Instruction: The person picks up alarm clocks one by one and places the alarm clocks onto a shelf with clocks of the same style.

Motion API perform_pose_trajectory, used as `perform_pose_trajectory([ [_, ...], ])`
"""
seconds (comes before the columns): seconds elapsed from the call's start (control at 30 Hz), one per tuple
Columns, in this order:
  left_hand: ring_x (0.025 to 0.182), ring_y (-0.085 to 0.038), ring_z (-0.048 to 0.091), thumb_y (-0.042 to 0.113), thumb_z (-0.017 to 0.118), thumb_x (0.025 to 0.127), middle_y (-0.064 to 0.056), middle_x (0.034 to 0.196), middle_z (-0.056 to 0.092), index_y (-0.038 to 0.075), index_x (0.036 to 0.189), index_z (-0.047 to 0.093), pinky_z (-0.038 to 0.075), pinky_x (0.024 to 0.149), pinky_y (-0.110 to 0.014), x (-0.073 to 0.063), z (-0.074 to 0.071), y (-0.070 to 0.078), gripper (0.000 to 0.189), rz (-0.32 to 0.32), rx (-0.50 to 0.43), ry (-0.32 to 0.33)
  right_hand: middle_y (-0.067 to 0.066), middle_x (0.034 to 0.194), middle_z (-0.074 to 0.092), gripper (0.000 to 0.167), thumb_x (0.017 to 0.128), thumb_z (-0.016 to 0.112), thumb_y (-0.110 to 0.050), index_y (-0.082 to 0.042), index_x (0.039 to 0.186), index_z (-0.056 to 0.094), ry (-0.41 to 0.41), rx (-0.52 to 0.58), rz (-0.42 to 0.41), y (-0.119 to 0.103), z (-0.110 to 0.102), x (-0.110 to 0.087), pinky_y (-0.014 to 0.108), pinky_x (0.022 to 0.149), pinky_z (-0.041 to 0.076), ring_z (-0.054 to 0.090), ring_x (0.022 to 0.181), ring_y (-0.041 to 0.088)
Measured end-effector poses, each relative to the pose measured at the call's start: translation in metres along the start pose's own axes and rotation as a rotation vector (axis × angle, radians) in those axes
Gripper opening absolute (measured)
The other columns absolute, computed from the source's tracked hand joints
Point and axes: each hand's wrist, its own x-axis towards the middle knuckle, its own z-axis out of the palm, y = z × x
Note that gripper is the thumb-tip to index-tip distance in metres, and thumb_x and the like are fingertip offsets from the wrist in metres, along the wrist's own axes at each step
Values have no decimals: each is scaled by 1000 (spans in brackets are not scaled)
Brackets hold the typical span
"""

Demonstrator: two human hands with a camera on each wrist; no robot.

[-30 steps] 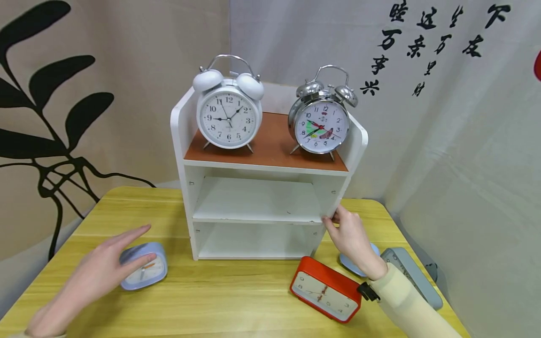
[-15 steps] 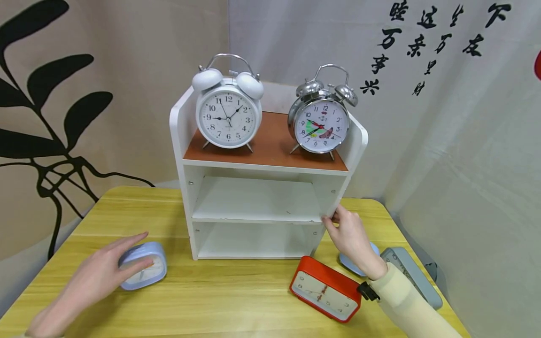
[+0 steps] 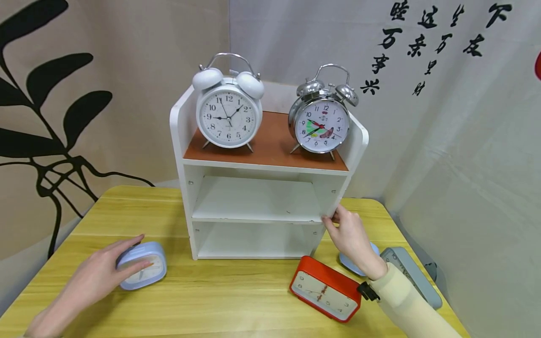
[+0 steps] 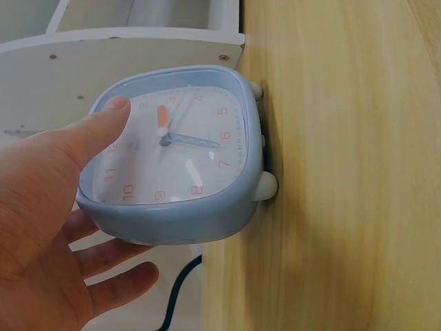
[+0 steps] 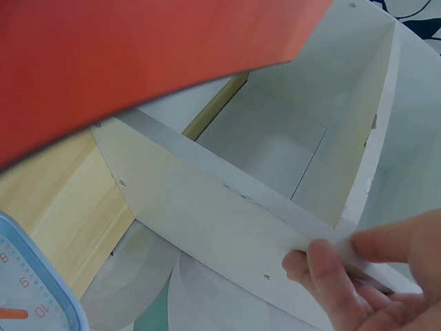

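Note:
A small light-blue alarm clock (image 3: 145,280) stands on the table at the left, its face tilted up. My left hand (image 3: 95,274) is around it, with the thumb across the front of the face and the fingers behind the casing. In the left wrist view the blue clock (image 4: 179,224) stands on small white feet on the wood. My right hand (image 3: 352,239) grips the right side panel of a white three-tier shelf (image 3: 258,220) at its front edge. Up close in the right wrist view, fingers and thumb of the right hand (image 5: 393,276) pinch that panel edge.
A white twin-bell clock (image 3: 228,119) and a silver twin-bell clock (image 3: 322,124) stand on the shelf's brown top. A red clock (image 3: 325,288) lies in front of the right forearm. Beside that arm are another blue clock (image 3: 348,265) and a grey clock (image 3: 412,277).
My left hand has lowered slightly and its fingers and thumb have drawn in around the blue alarm clock. The right hand keeps its grip on the shelf without moving.

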Motion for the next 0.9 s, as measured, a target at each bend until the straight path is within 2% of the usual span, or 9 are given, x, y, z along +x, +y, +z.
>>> perform_pose_trajectory([
  [0.23, 124, -60, 59, 53, 75, 94, -35, 139, 64, -1, 143, 61, 51, 95, -74, 0, 2, -3, 74, -11, -36, -13, 27, 114, 78, 25, 99, 68, -1, 7, 122, 66, -3, 6, -3, 0, 0, 0, 50, 81, 68, 79, 97, 38],
  [0.43, 112, -50, 69, 49, 78, 93, -33, 127, 70, -3, 137, 64, 57, 90, -68, 0, 4, -4, 71, -18, -84, -3, 27, 114, 78, 24, 99, 68, -1, 8, 122, 65, -2, 4, -5, 0, 0, 0, 50, 81, 68, 79, 97, 38],
  [0.7, 105, -44, 72, 44, 83, 89, -27, 120, 75, 0, 131, 69, 60, 84, -59, -1, 5, 0, 63, -3, -82, 56, 28, 114, 78, 24, 99, 68, 0, 8, 121, 66, 0, 2, -1, 0, 0, 0, 50, 81, 68, 79, 97, 39],
  [0.9, 102, -44, 71, 39, 86, 87, -31, 123, 72, 0, 131, 69, 60, 82, -59, -6, 6, 3, 60, -5, -86, 110, 27, 115, 78, 25, 99, 68, -1, 7, 123, 65, -7, 10, 0, -1, -1, 0, 50, 81, 68, 79, 98, 38],
])
